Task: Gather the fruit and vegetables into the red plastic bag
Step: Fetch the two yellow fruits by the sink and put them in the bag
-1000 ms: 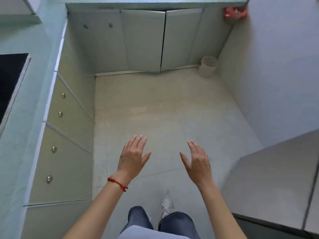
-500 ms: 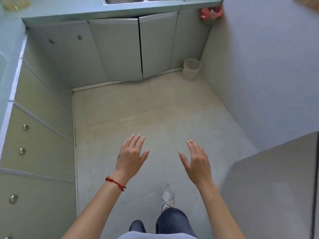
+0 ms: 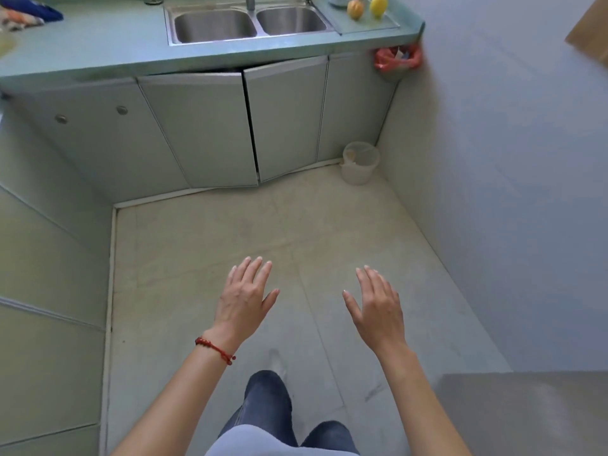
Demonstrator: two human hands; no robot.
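A red plastic bag (image 3: 397, 59) hangs at the right end of the counter, under its edge by the wall. On the counter above it sit an orange fruit (image 3: 355, 8) and a yellow fruit (image 3: 378, 5), to the right of the sink. My left hand (image 3: 245, 297), with a red bracelet on its wrist, and my right hand (image 3: 376, 306) are held out over the floor with fingers spread and nothing in them. Both hands are far from the bag and the fruit.
A double steel sink (image 3: 250, 23) is set in the pale green counter (image 3: 82, 51). Cabinet doors (image 3: 204, 133) run below it and drawers line the left side. A white bucket (image 3: 359, 162) stands in the floor corner. A grey surface (image 3: 526, 416) is at the lower right.
The view has tilted up and moved closer, bringing the counter top, sink and fruit into sight. My hands have stayed open in front of me.
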